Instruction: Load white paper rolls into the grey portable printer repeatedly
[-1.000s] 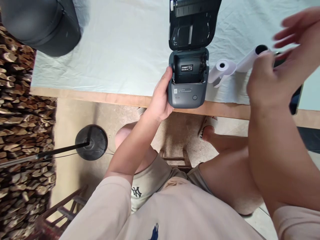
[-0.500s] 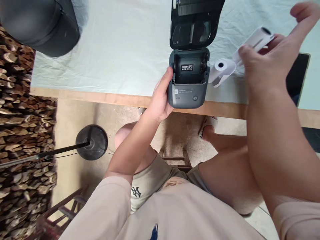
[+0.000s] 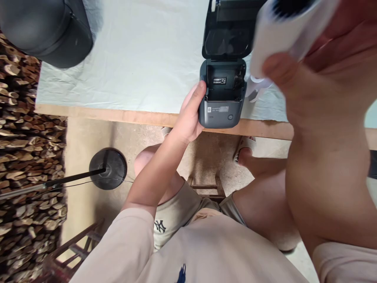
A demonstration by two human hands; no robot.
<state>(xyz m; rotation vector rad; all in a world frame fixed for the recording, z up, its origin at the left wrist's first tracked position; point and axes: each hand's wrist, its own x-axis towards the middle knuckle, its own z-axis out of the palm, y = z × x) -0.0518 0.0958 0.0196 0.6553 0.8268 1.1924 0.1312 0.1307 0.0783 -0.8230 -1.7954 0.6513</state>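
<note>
My left hand (image 3: 192, 112) grips the left side of a dark grey label printer (image 3: 220, 114) at the table's front edge. The printer's lid (image 3: 225, 39) is flipped back, and its bay shows a small printed sticker and no roll. Close to the camera, my right hand (image 3: 326, 78) holds a white paper roll (image 3: 273, 39) with a dark core, thumb on its near side. A second white roll (image 3: 255, 89) lies on the cloth just right of the printer, partly covered by the held roll and my hand.
Pale cloth (image 3: 141, 51) covers the table, with a wooden front edge (image 3: 132, 114). A black bag-like object (image 3: 67, 35) stands at the far left. Below are a round black stand base (image 3: 108, 169), a wooden stool (image 3: 79, 247) and stacked firewood (image 3: 26, 165).
My right hand has risen toward the camera with the paper roll, which now looks much larger and covers part of the other roll. My left hand and the printer have barely moved.
</note>
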